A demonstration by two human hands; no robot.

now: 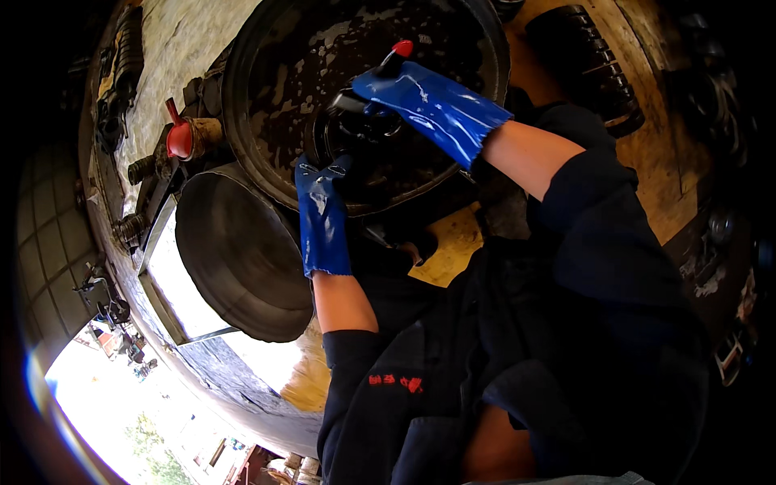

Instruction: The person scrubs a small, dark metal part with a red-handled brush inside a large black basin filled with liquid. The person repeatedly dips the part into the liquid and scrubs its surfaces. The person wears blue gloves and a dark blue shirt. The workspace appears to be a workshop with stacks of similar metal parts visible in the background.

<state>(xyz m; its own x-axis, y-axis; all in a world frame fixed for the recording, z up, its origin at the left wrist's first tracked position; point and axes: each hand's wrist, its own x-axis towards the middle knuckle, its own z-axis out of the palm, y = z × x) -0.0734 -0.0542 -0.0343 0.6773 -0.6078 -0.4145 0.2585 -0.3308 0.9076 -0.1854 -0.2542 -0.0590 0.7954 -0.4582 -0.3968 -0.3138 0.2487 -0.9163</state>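
Observation:
Both my hands wear blue rubber gloves and are over a large round basin (242, 153) of dark liquid with patches of foam. My right hand (396, 89) is closed round a black-handled tool with a red end (402, 48). The tool's working end is down by the liquid and too dark to name. My left hand (322, 182) is at the basin's near side, its fingers on a dark, shiny, rounded part (323, 137) that lies partly in the liquid. Shadow hides the left fingertips and most of that part.
A second, dark metal basin (242, 259) stands at the near left. Beside it are a red valve-like fitting (180, 139) and threaded metal pieces (141, 168). At the far right lies a ribbed black cylinder (582, 65). Yellow sheeting (453, 246) shows below the large basin.

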